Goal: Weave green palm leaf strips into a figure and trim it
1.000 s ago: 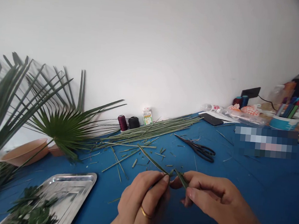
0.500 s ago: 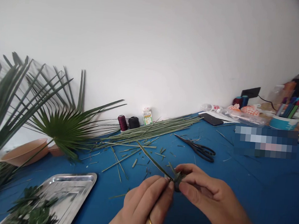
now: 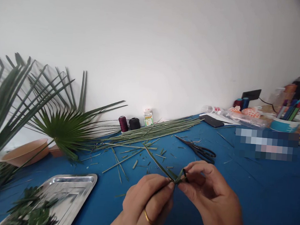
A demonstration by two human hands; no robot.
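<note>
Pinching a leaf strip (image 3: pixel 159 164) over the blue table (image 3: pixel 263 192)

Your left hand (image 3: pixel 146 198) grips it; your right hand (image 3: pixel 208 191) holds its folded part (image 3: pixel 178 178). Leaf pieces (image 3: pixel 41 218) lie in the metal tray (image 3: pixel 67 189); pens (image 3: pixel 295 112) stand in the cup (image 3: pixel 284 125).

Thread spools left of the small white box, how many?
2: the maroon spool on the left and the black spool between it and the white box, both near the wall. More may be hidden.
</note>
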